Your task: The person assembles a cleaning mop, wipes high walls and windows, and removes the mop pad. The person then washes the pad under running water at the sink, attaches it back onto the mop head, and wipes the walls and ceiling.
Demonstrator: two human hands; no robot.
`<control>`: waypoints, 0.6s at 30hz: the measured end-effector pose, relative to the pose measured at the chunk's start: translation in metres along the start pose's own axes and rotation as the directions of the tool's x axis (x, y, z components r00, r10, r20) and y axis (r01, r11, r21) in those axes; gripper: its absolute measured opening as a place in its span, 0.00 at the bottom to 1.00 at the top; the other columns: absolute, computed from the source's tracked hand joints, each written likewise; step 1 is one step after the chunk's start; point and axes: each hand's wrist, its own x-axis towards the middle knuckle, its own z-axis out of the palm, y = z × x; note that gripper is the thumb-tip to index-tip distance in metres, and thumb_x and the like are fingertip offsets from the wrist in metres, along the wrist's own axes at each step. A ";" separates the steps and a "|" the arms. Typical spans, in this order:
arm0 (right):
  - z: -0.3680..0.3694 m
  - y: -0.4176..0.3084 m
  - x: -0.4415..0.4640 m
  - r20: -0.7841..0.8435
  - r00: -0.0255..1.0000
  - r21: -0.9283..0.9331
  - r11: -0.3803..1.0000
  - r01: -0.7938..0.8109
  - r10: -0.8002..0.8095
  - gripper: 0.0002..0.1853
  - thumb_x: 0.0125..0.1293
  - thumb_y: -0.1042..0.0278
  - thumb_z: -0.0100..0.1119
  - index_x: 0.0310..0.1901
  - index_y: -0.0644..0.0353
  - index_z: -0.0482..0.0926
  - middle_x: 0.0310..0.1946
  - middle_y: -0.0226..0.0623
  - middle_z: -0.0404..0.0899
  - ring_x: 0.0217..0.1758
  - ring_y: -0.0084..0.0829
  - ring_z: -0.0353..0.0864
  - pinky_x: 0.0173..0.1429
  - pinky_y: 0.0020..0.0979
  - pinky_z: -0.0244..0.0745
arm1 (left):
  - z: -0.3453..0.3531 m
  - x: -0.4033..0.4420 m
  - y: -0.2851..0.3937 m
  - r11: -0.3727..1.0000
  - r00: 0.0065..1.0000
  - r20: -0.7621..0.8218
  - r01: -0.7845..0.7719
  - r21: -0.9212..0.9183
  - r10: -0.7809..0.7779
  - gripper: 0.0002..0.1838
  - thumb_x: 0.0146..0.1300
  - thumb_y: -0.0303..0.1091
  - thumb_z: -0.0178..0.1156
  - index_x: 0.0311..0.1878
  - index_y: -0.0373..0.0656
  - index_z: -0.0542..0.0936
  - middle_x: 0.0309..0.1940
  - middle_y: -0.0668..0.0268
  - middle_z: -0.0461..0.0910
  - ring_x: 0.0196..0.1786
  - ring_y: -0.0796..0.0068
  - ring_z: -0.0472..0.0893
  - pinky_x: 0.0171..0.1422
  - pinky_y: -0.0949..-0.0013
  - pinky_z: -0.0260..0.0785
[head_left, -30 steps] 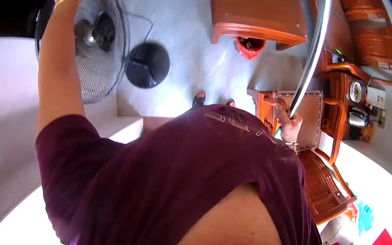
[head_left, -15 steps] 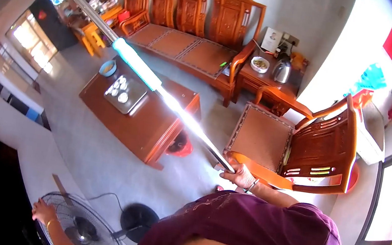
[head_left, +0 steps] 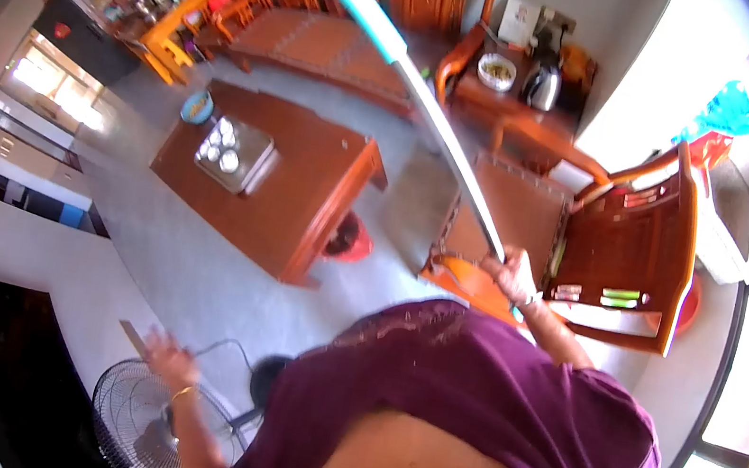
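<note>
My right hand [head_left: 514, 275] is closed around the lower end of a flat mop's metal pole [head_left: 453, 154]. The pole slants up and left across the view, with a turquoise grip sleeve [head_left: 364, 12] partway along it; the mop head lies beyond the top edge. My left hand [head_left: 172, 361] is blurred, fingers apart, and holds nothing that I can see. It hovers by the upper rim of a standing fan [head_left: 142, 426]; whether it touches the fan I cannot tell.
A wooden coffee table [head_left: 249, 207] carries a metal tray [head_left: 234, 157] with cups and a blue bowl [head_left: 197, 107]. Behind it stands a long wooden bench [head_left: 324, 50]. A wooden armchair [head_left: 628, 236] is close to my right hand. A kettle [head_left: 542, 87] stands on the side table.
My left hand has left the fan's rim and moved right and up. The pole has swung up and right, taking the mop head out of view, still in my right hand.
</note>
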 end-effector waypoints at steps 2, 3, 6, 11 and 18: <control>0.001 0.001 0.004 -0.014 0.997 0.046 0.996 -0.080 0.081 0.08 0.53 0.68 0.60 0.23 0.63 0.76 0.14 0.24 0.70 0.19 0.15 0.67 0.24 0.23 0.62 | 0.080 -0.020 -0.022 0.991 0.983 0.180 -0.065 0.115 0.044 0.30 0.47 0.34 0.62 0.57 0.36 0.72 0.67 0.48 0.56 0.67 0.49 0.61 0.68 0.56 0.56; 0.003 0.000 0.005 -0.014 0.994 0.079 0.991 -0.110 0.112 0.10 0.54 0.66 0.62 0.23 0.63 0.75 0.14 0.24 0.70 0.19 0.15 0.67 0.23 0.23 0.62 | 0.083 -0.030 0.053 0.938 0.938 0.345 -0.148 0.313 0.033 0.30 0.49 0.37 0.63 0.57 0.37 0.73 0.67 0.46 0.55 0.67 0.49 0.60 0.69 0.57 0.55; 0.022 -0.010 0.014 -0.066 0.979 0.147 0.972 -0.182 0.193 0.11 0.55 0.65 0.64 0.23 0.62 0.76 0.14 0.24 0.69 0.18 0.15 0.66 0.23 0.23 0.61 | 0.195 -0.061 -0.018 0.954 0.704 0.708 0.168 -0.249 0.061 0.28 0.52 0.42 0.62 0.55 0.37 0.72 0.68 0.44 0.52 0.64 0.46 0.65 0.64 0.57 0.63; 0.055 -0.025 0.046 -0.148 0.962 0.238 0.952 -0.192 0.231 0.12 0.56 0.64 0.64 0.23 0.61 0.76 0.13 0.24 0.69 0.15 0.15 0.68 0.21 0.20 0.63 | 0.252 -0.088 -0.050 0.995 0.405 0.910 0.060 0.075 -0.092 0.25 0.56 0.46 0.57 0.51 0.36 0.75 0.61 0.47 0.65 0.59 0.48 0.70 0.62 0.57 0.65; 0.091 -0.056 0.098 -0.285 0.922 0.317 0.934 -0.168 0.262 0.11 0.55 0.65 0.64 0.22 0.60 0.74 0.11 0.26 0.69 0.13 0.19 0.70 0.19 0.22 0.65 | 0.311 0.001 -0.093 0.999 0.409 0.912 -0.036 -0.012 0.025 0.25 0.57 0.47 0.55 0.50 0.36 0.75 0.57 0.48 0.70 0.58 0.50 0.71 0.61 0.57 0.65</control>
